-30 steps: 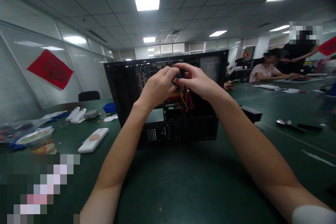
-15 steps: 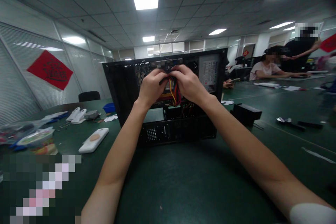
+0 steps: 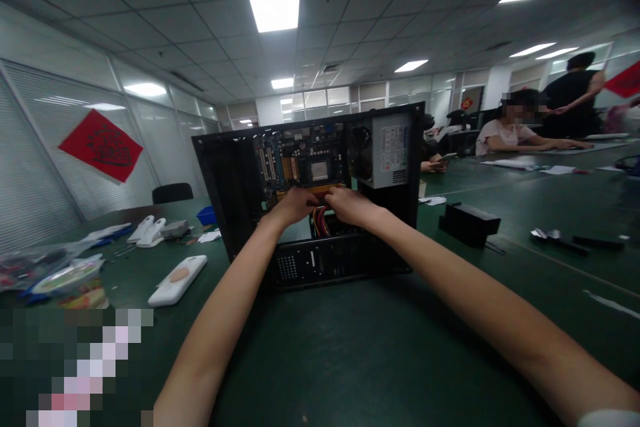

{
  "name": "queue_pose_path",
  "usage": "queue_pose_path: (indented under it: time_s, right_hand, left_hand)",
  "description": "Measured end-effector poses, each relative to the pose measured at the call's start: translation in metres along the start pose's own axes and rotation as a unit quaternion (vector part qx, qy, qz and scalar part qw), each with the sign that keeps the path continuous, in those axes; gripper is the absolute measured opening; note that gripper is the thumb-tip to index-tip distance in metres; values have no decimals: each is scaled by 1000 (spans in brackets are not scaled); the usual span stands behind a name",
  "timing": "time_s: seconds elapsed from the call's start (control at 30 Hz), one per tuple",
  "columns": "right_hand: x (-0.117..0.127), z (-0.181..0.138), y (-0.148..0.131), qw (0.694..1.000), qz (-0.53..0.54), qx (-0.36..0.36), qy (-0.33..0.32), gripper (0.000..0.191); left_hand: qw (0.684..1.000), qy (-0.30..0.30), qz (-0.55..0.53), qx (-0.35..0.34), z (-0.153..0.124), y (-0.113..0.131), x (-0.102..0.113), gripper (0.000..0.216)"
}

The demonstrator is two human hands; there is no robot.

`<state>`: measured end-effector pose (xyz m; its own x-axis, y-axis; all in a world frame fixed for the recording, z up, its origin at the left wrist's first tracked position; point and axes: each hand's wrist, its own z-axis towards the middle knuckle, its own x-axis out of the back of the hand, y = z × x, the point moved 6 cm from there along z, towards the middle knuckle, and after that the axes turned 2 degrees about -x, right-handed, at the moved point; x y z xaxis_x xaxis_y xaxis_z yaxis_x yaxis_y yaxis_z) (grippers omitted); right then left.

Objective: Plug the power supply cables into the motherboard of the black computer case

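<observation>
Head view. Computer case (image 3: 350,261) stands on the green table (image 3: 350,360), its uncovered side toward the wearer; taken as landmark.

Left hand (image 3: 295,207) and right hand (image 3: 351,207) both reach into the case, low and near its middle, fingers curled, tips close together just above a red, yellow and black cable bundle (image 3: 321,221). Fingertips dark and small; cannot tell whether either hand grips a cable or only touches it.

Hidden: the hands cover the lower edge of the motherboard (image 3: 319,155) in the case; the lower front panel of the case cuts off the bottom of the cables. Case's left interior too dark to read. Right sleeve (image 3: 607,419) cut off by the view edge. A pixelated patch masks the table near left of the case. A person (image 3: 431,165) just beyond the case's right edge is mostly concealed by it.

Around: power supply (image 3: 394,150) in the case's upper right corner. Right of the case, a black box (image 3: 470,223); farther off, a seated person (image 3: 505,140) and a standing person (image 3: 573,107). Left of the case, a white phone-shaped object (image 3: 173,290) and a blue tray (image 3: 206,215). Both forearms pass in front of the case's lower panel.
</observation>
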<state>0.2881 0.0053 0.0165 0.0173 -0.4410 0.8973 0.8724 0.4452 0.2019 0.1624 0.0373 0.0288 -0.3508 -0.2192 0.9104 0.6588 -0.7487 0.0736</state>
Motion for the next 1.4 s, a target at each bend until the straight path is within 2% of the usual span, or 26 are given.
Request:
queue_pose_path:
  time_s: [0.17, 0.3, 0.43, 0.6, 0.87, 1.4]
  right_hand:
    - [-9, -5, 7, 999, 2, 36, 17, 30]
    - [-8, -8, 6, 999, 10, 32, 5, 31]
    - [-7, -10, 4, 1000, 14, 24, -5, 32]
    - [-7, -11, 4, 999, 24, 31, -11, 30]
    - [-7, -11, 3, 999, 37, 23, -19, 32]
    - [-12, -7, 1, 998, 48, 49, -10, 32]
  left_hand:
    - [998, -27, 48, -19, -3, 0, -14, 20]
    - [996, -18, 89, -7, 0, 2, -15, 24]
    - [996, -1, 86, -20, 0, 9, -13, 27]
    - [990, -16, 137, 27, -1, 9, -13, 21]
    - [984, -24, 165, 66, -5, 16, -13, 27]
    - [989, -5, 131, 73, -7, 13, -11, 22]
